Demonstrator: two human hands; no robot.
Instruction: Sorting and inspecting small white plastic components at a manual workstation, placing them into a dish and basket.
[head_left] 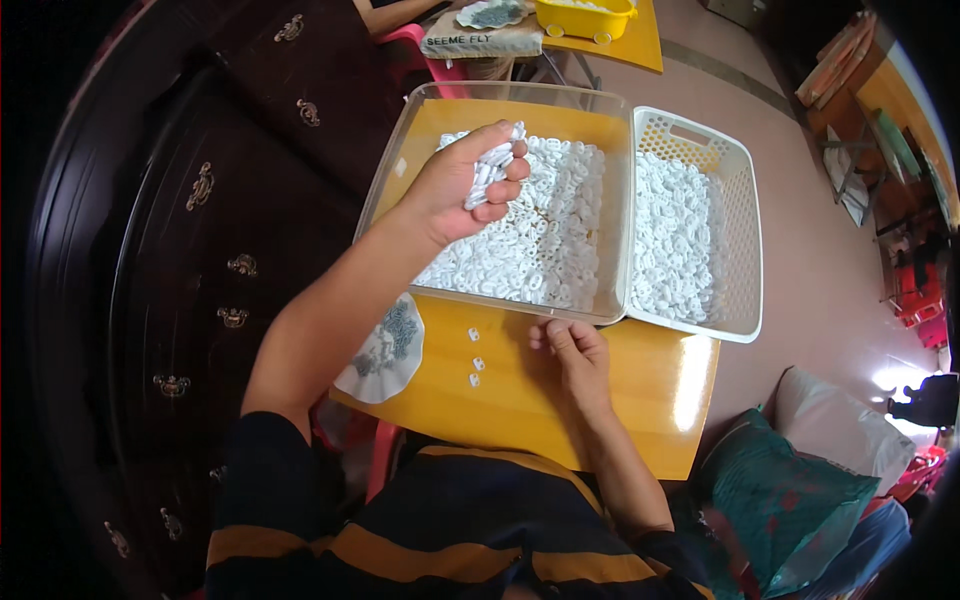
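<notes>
My left hand (462,185) is closed around a handful of small white plastic pieces (490,176), raised over a clear plastic bin (612,210). Many loose white pieces (545,255) of the same sort lie spread in that bin. Just below the bin's near edge, my right hand (575,352) is over the yellow table (640,400) with its fingers curled together. Whatever its fingertips may hold is hidden. Three single white pieces (477,364) lie in a column on the table, left of my right hand.
Right of the bin stands a white perforated basket (748,240) full of white pieces. A scalloped white dish (385,388) with small grey parts lies partly behind my left forearm. Dark drawers (200,270) line the left. A yellow tub (585,20) and another person's arm (395,14) are beyond.
</notes>
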